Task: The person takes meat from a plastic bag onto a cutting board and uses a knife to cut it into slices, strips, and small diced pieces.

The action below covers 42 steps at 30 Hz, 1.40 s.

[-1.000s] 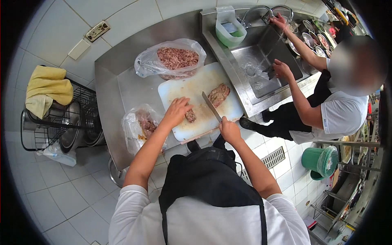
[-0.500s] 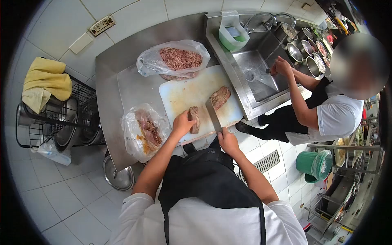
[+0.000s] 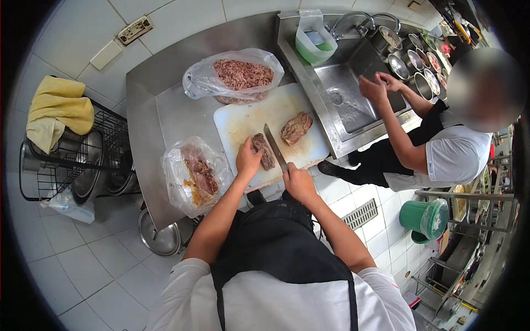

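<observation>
My left hand [image 3: 248,158] is closed on a slab of meat [image 3: 263,151] lying on the white cutting board [image 3: 236,117]. My right hand [image 3: 298,182] grips the handle of a knife [image 3: 275,147], whose blade points away from me, just right of that slab. A second, thicker piece of meat [image 3: 296,128] sits on the board to the right of the blade. Behind the board a clear plastic bag [image 3: 197,83] holds chopped meat [image 3: 243,74]. Left of the board, another open plastic bag [image 3: 175,175] contains larger meat pieces [image 3: 202,175].
A co-worker [image 3: 406,140] stands at the sink [image 3: 353,91] on the right, both hands raised over it. Several metal pots [image 3: 397,67] stand beyond the sink. A wire rack [image 3: 66,171] with a yellow cloth [image 3: 63,105] is at the left; a green bucket [image 3: 417,216] stands on the floor.
The knife has shifted left, away from the thicker piece and closer to the slab under my left hand. That slab has turned slightly. The co-worker's hands have moved apart and the running water has stopped.
</observation>
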Available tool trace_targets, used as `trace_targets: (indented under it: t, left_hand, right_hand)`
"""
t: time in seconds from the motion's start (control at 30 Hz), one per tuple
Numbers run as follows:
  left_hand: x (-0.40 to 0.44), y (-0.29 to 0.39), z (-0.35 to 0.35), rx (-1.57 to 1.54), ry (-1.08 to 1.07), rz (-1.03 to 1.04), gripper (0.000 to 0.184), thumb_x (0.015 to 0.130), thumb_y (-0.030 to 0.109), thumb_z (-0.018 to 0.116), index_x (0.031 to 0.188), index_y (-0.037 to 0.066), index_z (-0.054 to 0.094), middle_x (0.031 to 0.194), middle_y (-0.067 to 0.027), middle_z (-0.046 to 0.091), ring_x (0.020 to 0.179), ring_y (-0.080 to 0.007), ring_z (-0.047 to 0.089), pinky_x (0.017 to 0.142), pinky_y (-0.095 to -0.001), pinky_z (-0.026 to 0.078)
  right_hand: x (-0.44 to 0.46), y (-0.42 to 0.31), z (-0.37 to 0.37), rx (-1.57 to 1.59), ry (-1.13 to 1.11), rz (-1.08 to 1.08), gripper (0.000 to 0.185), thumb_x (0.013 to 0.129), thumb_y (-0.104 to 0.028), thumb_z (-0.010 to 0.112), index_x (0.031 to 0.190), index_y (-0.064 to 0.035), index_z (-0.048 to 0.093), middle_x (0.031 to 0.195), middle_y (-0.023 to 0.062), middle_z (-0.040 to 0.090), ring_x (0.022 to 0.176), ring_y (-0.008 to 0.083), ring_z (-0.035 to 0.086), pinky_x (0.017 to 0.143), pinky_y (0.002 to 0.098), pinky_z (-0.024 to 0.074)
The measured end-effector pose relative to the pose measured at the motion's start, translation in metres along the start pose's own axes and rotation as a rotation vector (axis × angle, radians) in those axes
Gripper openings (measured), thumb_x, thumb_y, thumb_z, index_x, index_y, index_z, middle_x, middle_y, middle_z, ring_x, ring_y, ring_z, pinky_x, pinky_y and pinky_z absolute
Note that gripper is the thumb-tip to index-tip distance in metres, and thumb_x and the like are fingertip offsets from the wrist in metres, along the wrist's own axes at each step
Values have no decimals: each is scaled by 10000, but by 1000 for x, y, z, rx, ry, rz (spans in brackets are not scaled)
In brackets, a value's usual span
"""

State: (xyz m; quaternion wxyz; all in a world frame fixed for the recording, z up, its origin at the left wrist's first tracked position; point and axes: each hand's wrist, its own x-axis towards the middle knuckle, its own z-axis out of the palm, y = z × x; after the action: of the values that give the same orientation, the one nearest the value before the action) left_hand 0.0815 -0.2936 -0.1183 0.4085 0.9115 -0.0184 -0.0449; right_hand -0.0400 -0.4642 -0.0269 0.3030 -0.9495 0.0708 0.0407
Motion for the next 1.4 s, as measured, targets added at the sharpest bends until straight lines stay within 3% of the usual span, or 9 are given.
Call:
trace_targets:
  t: [0.1, 0.3, 0.8, 1.23, 1.4]
  left_hand:
    - [-3, 12, -11, 61, -151, 34, 665, 901, 215, 751, 1504, 94, 497, 1318, -181, 602, 1118, -395, 644, 928, -467, 538]
    - [-4, 21, -17, 160, -101, 289, 577, 921, 147, 722, 1459, 44, 538, 1495, -191, 517, 1244, -411, 606, 1024, -461, 515]
    - [3, 28, -27, 296, -191, 335, 580, 898, 162, 746, 1426, 3, 568, 1508, -150, 519, 1288, -380, 579, 1058, -441, 499]
    - [2, 23, -30, 296, -172, 383, 572, 916, 199, 741, 1432, 17, 575, 1505, -158, 518, 1250, -390, 587, 1030, -453, 516]
    - [3, 18, -26, 312, -177, 400, 574, 913, 200, 746, 1428, 10, 578, 1499, -159, 522, 1204, -373, 602, 1023, -440, 517]
  right_hand:
    - [-16, -6, -6, 2, 16, 17, 231, 1002, -210, 581, 969, 17, 554, 694, 283, 668, 658, 471, 685, 624, 576, 546]
    - [-31, -14, -5, 3, -1, 31, 224, 1002, -199, 579, 944, 14, 545, 674, 271, 664, 627, 460, 681, 600, 562, 552]
    - [-25, -11, 14, 36, 22, 39, 194, 999, -173, 583, 966, 12, 534, 655, 282, 640, 628, 474, 670, 595, 582, 537]
    - [-14, -11, 14, 50, 17, 16, 167, 960, -138, 574, 959, 26, 538, 693, 292, 668, 641, 471, 686, 596, 577, 550]
    - [-28, -21, 4, 34, -58, 101, 207, 971, -153, 582, 969, 47, 529, 700, 309, 658, 679, 490, 683, 637, 582, 551]
